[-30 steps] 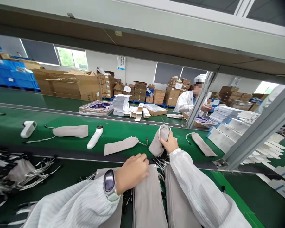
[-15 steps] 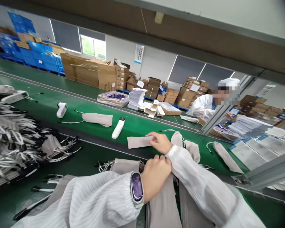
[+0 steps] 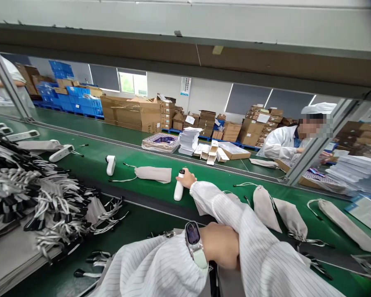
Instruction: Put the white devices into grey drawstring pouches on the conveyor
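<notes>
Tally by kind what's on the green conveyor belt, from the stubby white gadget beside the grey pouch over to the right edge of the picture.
White devices: 2, the stubby device and the long device gripped by the right hand.
Grey pouches: 4.
Total: 6; anything under the sleeve is hidden.

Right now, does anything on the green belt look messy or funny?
Mostly tidy. The odd one is the white device standing upright in the right hand, while the other device and pouch lie flat.
</notes>
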Available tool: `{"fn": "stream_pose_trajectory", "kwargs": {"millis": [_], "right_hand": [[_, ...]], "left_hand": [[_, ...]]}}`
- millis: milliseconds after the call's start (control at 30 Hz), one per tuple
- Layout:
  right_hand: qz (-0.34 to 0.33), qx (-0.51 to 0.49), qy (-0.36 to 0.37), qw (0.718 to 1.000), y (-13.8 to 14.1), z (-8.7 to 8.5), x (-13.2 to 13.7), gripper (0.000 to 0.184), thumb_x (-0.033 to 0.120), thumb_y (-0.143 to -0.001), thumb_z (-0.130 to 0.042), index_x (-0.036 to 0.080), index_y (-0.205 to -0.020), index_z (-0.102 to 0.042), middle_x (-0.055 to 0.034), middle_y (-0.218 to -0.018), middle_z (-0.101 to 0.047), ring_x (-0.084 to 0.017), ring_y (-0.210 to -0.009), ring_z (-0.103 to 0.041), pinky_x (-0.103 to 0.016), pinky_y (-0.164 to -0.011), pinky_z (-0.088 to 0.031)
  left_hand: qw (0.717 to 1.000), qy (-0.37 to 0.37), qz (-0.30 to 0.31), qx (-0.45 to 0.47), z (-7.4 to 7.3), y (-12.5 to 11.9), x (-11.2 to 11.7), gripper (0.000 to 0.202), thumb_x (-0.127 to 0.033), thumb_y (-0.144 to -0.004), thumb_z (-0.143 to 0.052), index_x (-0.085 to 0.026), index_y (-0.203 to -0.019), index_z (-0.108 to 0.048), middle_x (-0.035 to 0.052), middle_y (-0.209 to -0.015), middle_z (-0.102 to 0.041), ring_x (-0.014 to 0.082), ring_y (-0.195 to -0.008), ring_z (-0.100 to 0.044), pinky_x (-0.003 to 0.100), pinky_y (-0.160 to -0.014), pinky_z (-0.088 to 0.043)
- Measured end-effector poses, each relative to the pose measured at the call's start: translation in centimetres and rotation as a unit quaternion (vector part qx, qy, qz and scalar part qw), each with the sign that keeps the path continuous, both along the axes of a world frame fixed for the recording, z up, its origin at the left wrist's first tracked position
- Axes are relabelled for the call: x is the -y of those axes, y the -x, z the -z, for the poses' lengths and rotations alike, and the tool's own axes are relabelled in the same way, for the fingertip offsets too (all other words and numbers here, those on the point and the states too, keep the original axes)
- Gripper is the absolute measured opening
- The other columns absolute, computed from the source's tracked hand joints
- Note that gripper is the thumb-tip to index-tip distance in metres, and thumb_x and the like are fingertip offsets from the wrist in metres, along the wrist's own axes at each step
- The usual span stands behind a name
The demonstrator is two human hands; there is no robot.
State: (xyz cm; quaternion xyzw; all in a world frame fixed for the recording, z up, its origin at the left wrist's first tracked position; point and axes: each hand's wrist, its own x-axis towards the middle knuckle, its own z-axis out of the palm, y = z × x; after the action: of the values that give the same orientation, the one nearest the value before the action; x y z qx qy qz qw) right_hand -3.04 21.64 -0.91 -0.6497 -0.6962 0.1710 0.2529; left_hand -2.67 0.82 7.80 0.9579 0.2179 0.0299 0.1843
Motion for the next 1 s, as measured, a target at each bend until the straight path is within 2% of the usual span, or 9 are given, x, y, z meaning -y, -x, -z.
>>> {"fn": "stream_pose_trajectory", "kwargs": {"millis": [67,167,233,400,500,600,700,867,1000], "right_hand": [[0.027,-0.052,-0.013,0.998,-1.3,0.4,0.1,0.049,0.031,-0.061,-0.062,0.019,-0.105,-0.044,-0.0049,-0.095,-0.053,-0.022,-0.089,-0.048,-0.034,-0.076,-0.037],[0.068,-0.137,-0.052,0.987,-4.7,0.2,1.2,0.035,0.025,-0.060,-0.061,0.016,-0.092,-0.050,-0.0045,-0.087,-0.054,-0.018,-0.084,-0.050,-0.030,-0.077,-0.038],[0.096,-0.197,-0.080,0.972,-8.3,-0.8,2.4,0.030,0.026,-0.058,-0.061,0.015,-0.085,-0.052,-0.0042,-0.082,-0.055,-0.019,-0.081,-0.051,-0.031,-0.075,-0.040],[0.129,-0.343,-0.168,0.915,-18.9,-6.4,8.2,0.048,0.043,-0.063,-0.052,0.017,-0.102,-0.041,-0.0060,-0.095,-0.050,-0.017,-0.075,-0.053,-0.028,-0.056,-0.047],[0.098,-0.401,-0.225,0.882,-22.5,-9.5,13.3,0.051,0.044,-0.063,-0.056,0.021,-0.105,-0.040,-0.0040,-0.101,-0.047,-0.017,-0.081,-0.051,-0.025,-0.056,-0.047],[0.026,-0.456,-0.272,0.847,-23.2,-10.7,17.4,0.046,0.035,-0.061,-0.063,0.021,-0.101,-0.045,-0.0043,-0.099,-0.047,-0.016,-0.078,-0.050,-0.022,-0.055,-0.046],[0.010,-0.466,-0.300,0.832,-22.7,-10.7,19.3,0.044,0.031,-0.061,-0.064,0.019,-0.100,-0.047,-0.0056,-0.097,-0.048,-0.014,-0.074,-0.050,-0.021,-0.054,-0.045],[0.011,-0.473,-0.300,0.829,-22.8,-9.7,18.8,0.044,0.032,-0.062,-0.062,0.018,-0.100,-0.045,-0.0061,-0.096,-0.046,-0.015,-0.074,-0.049,-0.022,-0.055,-0.045],[-0.008,-0.468,-0.298,0.832,-22.0,-8.6,18.6,0.042,0.031,-0.061,-0.063,0.018,-0.096,-0.044,-0.0049,-0.093,-0.047,-0.015,-0.078,-0.049,-0.025,-0.063,-0.045]], "left_hand": [[1.000,-0.005,0.028,-0.012,0.0,-0.2,-0.4,0.010,-0.025,-0.065,-0.056,-0.017,-0.071,-0.055,0.0011,-0.069,-0.057,0.0181,-0.063,-0.051,0.022,-0.041,-0.029],[0.998,0.010,0.042,0.035,-0.3,-0.4,-0.8,0.027,-0.029,-0.068,-0.054,-0.015,-0.050,-0.041,-0.0039,-0.049,-0.043,0.0100,-0.050,-0.041,0.020,-0.041,-0.024],[0.995,0.024,0.032,0.096,-0.7,-0.3,-0.9,0.033,-0.028,-0.072,-0.051,-0.014,-0.048,-0.034,-0.0056,-0.045,-0.034,0.0071,-0.046,-0.034,0.020,-0.043,-0.022],[0.969,0.124,-0.039,0.212,-1.6,-0.4,-0.8,0.027,-0.032,-0.080,-0.042,-0.015,-0.059,-0.036,-0.0062,-0.052,-0.032,0.0063,-0.049,-0.031,0.019,-0.045,-0.021],[0.961,0.154,-0.042,0.227,-1.4,-1.0,-0.5,0.025,-0.033,-0.081,-0.041,-0.015,-0.063,-0.038,-0.0057,-0.057,-0.032,0.0070,-0.052,-0.030,0.020,-0.047,-0.021],[0.961,0.158,-0.058,0.221,-1.2,-1.7,0.0,0.023,-0.034,-0.079,-0.044,-0.016,-0.066,-0.036,-0.0057,-0.060,-0.031,0.0074,-0.053,-0.028,0.020,-0.047,-0.020],[0.962,0.163,-0.070,0.208,-1.2,-2.1,0.5,0.024,-0.033,-0.077,-0.046,-0.016,-0.066,-0.034,-0.0059,-0.060,-0.030,0.0077,-0.053,-0.026,0.020,-0.047,-0.019],[0.957,0.170,-0.091,0.216,-1.0,-2.6,0.6,0.022,-0.032,-0.078,-0.044,-0.016,-0.066,-0.034,-0.0048,-0.063,-0.031,0.0084,-0.055,-0.027,0.020,-0.048,-0.020],[0.951,0.129,-0.101,0.263,-0.4,-3.0,0.4,0.019,-0.031,-0.081,-0.040,-0.016,-0.068,-0.038,-0.0027,-0.069,-0.034,0.0103,-0.062,-0.033,0.020,-0.056,-0.027]]}}
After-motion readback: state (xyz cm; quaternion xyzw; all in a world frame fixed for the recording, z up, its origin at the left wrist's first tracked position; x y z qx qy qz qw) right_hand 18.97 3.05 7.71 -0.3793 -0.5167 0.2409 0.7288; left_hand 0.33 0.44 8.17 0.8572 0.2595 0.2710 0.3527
